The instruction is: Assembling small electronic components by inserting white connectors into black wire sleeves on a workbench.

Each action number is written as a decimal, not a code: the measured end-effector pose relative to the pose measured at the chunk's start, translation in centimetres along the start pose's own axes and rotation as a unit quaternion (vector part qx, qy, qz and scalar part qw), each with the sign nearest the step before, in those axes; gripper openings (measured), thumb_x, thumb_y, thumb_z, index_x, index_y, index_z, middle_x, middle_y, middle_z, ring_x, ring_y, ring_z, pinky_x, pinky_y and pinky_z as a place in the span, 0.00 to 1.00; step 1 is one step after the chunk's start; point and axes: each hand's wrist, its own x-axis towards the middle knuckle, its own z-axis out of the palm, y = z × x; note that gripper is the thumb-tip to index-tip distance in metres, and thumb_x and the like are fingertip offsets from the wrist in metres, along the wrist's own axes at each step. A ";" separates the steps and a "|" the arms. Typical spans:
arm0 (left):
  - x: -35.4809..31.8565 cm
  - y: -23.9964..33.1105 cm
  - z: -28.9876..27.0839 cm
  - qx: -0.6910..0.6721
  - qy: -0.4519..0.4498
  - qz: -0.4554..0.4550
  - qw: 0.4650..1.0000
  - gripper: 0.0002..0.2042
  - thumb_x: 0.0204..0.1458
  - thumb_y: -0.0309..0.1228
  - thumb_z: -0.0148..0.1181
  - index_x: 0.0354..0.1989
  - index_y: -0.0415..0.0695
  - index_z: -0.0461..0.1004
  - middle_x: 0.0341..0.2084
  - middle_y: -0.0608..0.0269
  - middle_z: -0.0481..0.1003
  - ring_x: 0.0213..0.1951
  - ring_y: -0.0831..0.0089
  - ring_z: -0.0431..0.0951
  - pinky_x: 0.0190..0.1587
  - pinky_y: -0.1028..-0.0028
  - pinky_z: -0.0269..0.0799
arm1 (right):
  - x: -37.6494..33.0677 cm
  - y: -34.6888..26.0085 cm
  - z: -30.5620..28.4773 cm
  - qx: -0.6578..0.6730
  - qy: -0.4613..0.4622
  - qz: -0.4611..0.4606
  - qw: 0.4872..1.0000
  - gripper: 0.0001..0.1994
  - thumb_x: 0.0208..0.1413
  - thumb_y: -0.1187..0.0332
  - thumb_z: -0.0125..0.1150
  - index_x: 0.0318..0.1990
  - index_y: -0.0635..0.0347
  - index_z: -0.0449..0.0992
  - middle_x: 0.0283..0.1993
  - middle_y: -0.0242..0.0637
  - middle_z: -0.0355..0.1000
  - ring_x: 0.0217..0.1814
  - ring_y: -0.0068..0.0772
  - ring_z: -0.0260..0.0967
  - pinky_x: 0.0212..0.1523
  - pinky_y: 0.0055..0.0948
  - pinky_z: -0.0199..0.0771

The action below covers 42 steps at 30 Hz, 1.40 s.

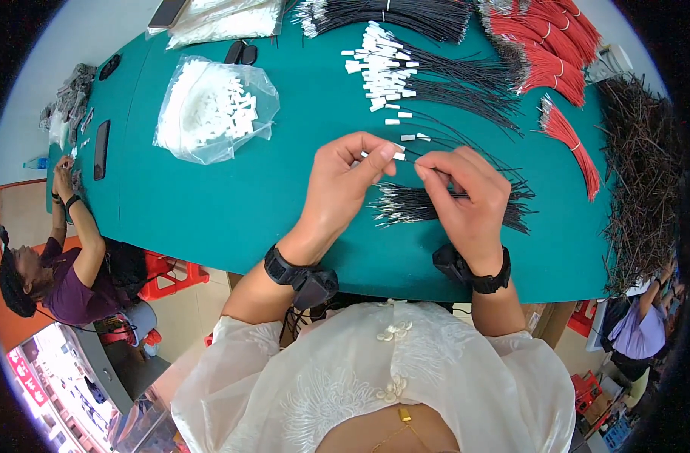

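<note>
My left hand (343,180) pinches a small white plastic connector (399,156) between thumb and forefinger. Just to its right, my right hand (469,198) grips a thin black wire that meets the connector; whether it is fully seated I cannot tell. Under and beside my right hand lies a bundle of black wires (405,204) with bare metal ends toward the left. Beyond my hands, many black wires with white connectors (382,72) on their ends are spread in a pile. A clear plastic bag (190,113) of loose white connectors sits left of my left hand.
Red wire bundles (560,72) lie at the far right, with a smaller red bundle (575,151) nearer. A heap of dark wires (639,181) covers the right edge. Black wire bundles (405,16) and plastic bags (228,23) lie at the back. At left, a person (73,264) works beside a phone (101,149).
</note>
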 end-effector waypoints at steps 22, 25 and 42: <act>-0.1 -0.1 0.2 -0.076 -0.024 -0.042 0.996 0.09 0.60 0.32 0.60 0.37 0.38 0.78 0.23 0.70 0.74 0.24 0.89 0.64 0.25 0.86 0.57 | -0.1 0.2 0.4 -0.002 0.004 -0.010 1.000 0.05 0.47 0.79 0.68 0.32 0.62 0.79 0.23 0.33 0.71 0.21 0.23 0.62 0.20 0.23 0.57; -0.1 0.0 -0.2 -0.071 -0.020 -0.035 0.997 0.09 0.60 0.32 0.60 0.37 0.38 0.78 0.22 0.71 0.73 0.23 0.89 0.63 0.25 0.86 0.56 | 0.3 -0.2 -0.6 -0.017 -0.012 -0.010 1.000 0.05 0.47 0.79 0.68 0.32 0.62 0.80 0.24 0.34 0.71 0.21 0.24 0.64 0.21 0.23 0.59; 0.9 1.0 -0.7 -0.240 0.024 -0.084 0.967 0.16 0.65 0.27 0.49 0.57 0.32 0.67 0.34 0.63 0.74 0.28 0.82 0.63 0.29 0.82 0.61 | 0.0 2.3 -1.1 -0.096 -0.287 0.020 0.953 0.07 0.44 0.76 0.67 0.33 0.63 0.77 0.35 0.39 0.74 0.40 0.43 0.72 0.40 0.37 0.72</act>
